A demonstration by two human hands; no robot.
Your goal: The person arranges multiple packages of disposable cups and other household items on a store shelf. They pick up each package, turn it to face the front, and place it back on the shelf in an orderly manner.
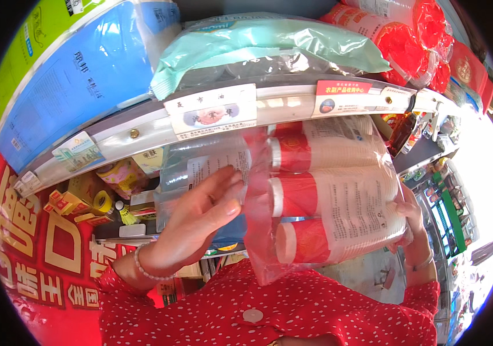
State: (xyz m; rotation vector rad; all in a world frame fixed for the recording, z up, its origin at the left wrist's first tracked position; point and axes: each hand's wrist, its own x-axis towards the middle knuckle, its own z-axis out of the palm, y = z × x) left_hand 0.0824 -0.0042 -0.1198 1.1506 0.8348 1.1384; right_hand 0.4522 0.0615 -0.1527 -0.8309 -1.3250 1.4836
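A clear plastic bag of stacked red-and-white paper cups (350, 190) is held up in front of my chest. My right hand (408, 209) grips its far right end, with the fingers partly hidden by the bag. My left hand (211, 203) is beside the bag's red plastic edge, palm towards it, with the fingers extended and slightly bent. Behind the left hand, a clear pack with a printed label (203, 160) lies on the shelf below the rail.
Above the white shelf rail (285, 104) lie a blue pack (86, 82), a mint-green pack (268, 41) and red-wrapped cups (402, 47). Small boxes (64, 202), yellow tape (103, 201) and a shuttlecock (126, 213) stand lower left. Goods-filled shelves (445, 207) line the right.
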